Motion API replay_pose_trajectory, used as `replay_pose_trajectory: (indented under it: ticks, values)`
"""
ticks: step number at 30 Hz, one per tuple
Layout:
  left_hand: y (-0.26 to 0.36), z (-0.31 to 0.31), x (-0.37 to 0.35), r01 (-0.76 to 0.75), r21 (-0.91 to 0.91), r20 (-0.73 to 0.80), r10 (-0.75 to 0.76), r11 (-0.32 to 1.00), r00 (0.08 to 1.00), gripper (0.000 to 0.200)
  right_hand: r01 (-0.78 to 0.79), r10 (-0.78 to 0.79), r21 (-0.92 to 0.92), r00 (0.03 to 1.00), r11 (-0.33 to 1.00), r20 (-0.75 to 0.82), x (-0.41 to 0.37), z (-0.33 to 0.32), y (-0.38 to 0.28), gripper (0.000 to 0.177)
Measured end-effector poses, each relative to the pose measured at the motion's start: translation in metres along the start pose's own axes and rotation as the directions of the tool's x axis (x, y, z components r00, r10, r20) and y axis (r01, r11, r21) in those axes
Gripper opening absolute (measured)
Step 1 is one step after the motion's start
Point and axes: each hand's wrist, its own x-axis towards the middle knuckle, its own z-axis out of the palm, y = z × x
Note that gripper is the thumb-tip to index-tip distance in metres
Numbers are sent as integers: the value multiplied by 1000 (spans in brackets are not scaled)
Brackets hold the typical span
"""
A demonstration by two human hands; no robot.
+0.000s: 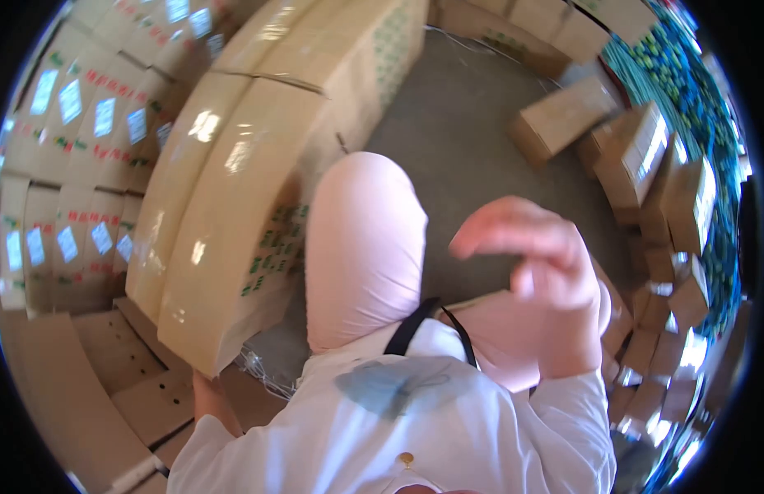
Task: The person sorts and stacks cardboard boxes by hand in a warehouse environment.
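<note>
My right hand [534,255] is raised in the air over the floor, blurred, with its fingers loosely curved and the thumb apart. Nothing shows in it. My left hand [207,389] reaches to the near lower end of a long tan cardboard carton [234,189]. The carton's edge hides the fingers, so their grip cannot be made out. Shiny clear tape runs along the carton, and green printing marks its side. It rests close against another taped carton, left of my raised knee in pale pink trousers.
Stacked cartons [94,123] with red print and white labels line the left. Flattened cardboard [86,362] and white strapping [263,375] lie low left. Several smaller boxes [563,119] stand at the right, before blue-green bundles [678,74]. Grey floor [448,115] lies ahead.
</note>
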Motion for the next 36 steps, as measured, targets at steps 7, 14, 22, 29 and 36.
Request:
replay_pose_trajectory:
  ticks: [7,14,22,29,36]
  values:
    - [-62,73,-27,96,740,117,-268,666,956,34,224,-254,271,964,936,81,-29,13,-44,50]
    - [62,172,-102,-337,806,461,-158,487,874,24,344,-468,439,858,830,213,-36,0,-53,43]
    - [302,283,-294,-919,126,635,681,374,364,31,-278,58,-100,508,955,-859,-191,-194,4,33]
    - [282,552,-350,-816,129,990,-32,564,135,23,-830,18,384,-413,405,-911,-516,-274,155,57]
    - [124,737,-305,-605,534,840,-449,590,304,50,-860,-16,501,-505,102,-863,-689,-291,230,80]
